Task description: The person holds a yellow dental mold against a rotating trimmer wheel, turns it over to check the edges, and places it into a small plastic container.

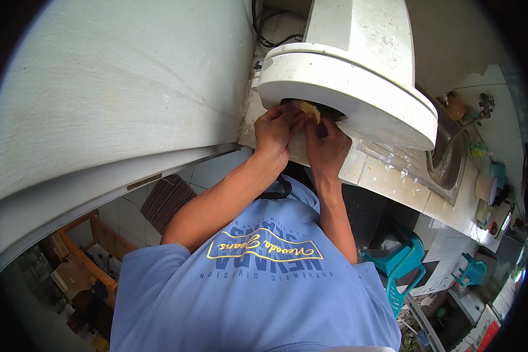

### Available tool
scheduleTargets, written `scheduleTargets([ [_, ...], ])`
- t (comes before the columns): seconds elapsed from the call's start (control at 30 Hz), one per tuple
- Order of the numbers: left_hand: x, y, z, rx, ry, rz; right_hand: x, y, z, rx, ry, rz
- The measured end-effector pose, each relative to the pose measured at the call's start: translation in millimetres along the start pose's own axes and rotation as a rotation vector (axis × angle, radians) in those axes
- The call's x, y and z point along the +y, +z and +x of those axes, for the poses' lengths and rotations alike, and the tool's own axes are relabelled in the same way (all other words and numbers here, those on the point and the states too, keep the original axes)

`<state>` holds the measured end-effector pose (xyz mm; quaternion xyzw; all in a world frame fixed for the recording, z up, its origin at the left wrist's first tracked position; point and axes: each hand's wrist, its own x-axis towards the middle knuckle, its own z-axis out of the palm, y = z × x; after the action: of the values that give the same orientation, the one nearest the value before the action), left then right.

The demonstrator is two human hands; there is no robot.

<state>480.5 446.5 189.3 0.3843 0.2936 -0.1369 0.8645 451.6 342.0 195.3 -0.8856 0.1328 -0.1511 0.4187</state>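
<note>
Both of my hands are raised together at a dark opening in the rim of a large white rounded machine (pixel 358 88). Between my fingertips is a small, pale yellow, crinkled piece (pixel 311 110); its kind I cannot make out. My left hand (pixel 274 132) is closed, its fingers pinched at the piece's left side. On the other side, my right hand (pixel 327 144) pinches its lower edge with bent fingers. Some of my fingertips are hidden by the hands themselves and the shadow of the opening.
The machine stands on a tiled counter (pixel 393 179) with pale crumbs scattered over it. A metal sink (pixel 452 161) is to the right. A big white panel (pixel 117 88) fills the left. Below the counter at right is a teal plastic chair (pixel 399 258). Black cables (pixel 270 41) hang behind.
</note>
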Motion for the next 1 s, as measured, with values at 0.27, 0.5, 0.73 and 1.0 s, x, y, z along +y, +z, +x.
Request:
scheduleTargets([
  [0.27,1.7,1.3,-7.8,-0.003,0.084,0.050,0.3,-3.3,1.1,-0.071,-0.011,-0.031],
  [0.5,0.0,1.0,-7.1,-0.007,0.104,0.062,1.8,-5.3,1.6,-0.105,-0.014,-0.019],
  [0.73,-1.4,-0.1,-9.5,-0.008,0.120,0.083,2.2,-6.1,-0.1,-0.100,-0.043,0.003],
  [1.0,-0.2,0.7,-7.1,-0.010,0.097,0.102,-0.1,-8.2,1.7,-0.131,-0.010,0.028],
])
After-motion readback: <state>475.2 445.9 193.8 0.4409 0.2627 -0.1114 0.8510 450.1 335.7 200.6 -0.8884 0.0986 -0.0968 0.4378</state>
